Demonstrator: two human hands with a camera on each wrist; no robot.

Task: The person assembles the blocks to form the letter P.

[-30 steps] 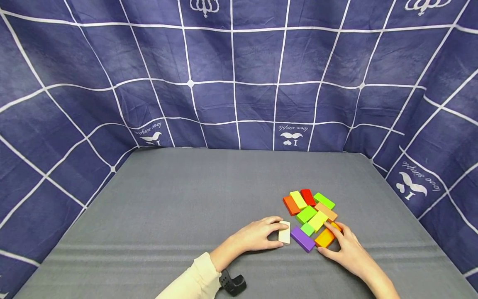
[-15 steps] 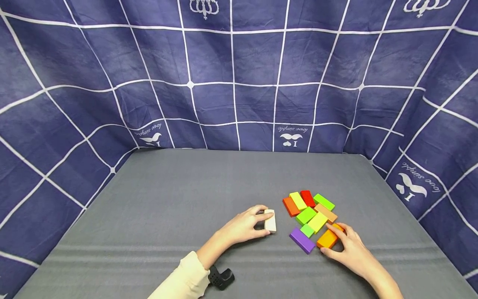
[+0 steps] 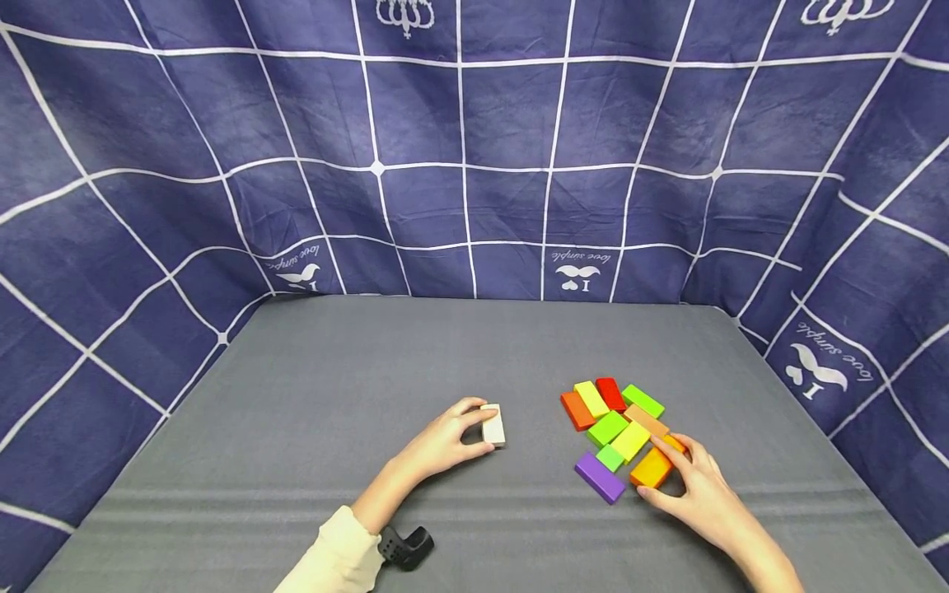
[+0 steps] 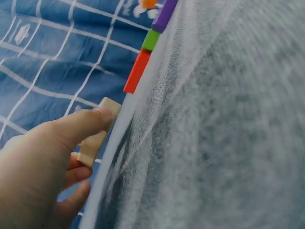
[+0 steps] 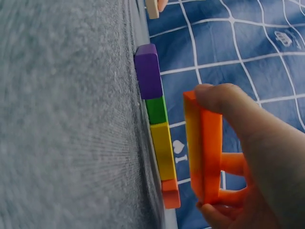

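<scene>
Pinching white block (image 3: pixel 494 432) in left hand (image 3: pixel 447 442), thumb at near end, fingers at far end. Located about mid-worktop (image 3: pixel 415 354), well apart to the left of the other blocks. Same grasp in left wrist view, with thumb over one narrow end.

Grasping orange block (image 3: pixel 652 469) in right hand (image 3: pixel 703 494), also end to end, at near right of the other blocks. In right wrist view, thumb on one end, fingers bent round the other. Can't tell for either block whether touching worktop.

Left of orange block: purple block (image 3: pixel 600 478), set diagonally. Just beyond that: small green block (image 3: pixel 610 457), at near end of yellow block (image 3: pixel 632 441). Beyond yellow: tan block (image 3: pixel 647 421) to the right, lime block (image 3: pixel 608 428) to the left. Farther out, left to right: red-orange block (image 3: pixel 577 410), pale yellow block (image 3: pixel 591 399), red block (image 3: pixel 611 394), far green block (image 3: pixel 643 400).

On left arm: cream sleeve (image 3: pixel 337 552), black wrist device (image 3: pixel 406 548) just beside. Behind worktop and along both sides: navy curtain (image 3: pixel 511 206) with white grid lines, moustache and crown prints.
</scene>
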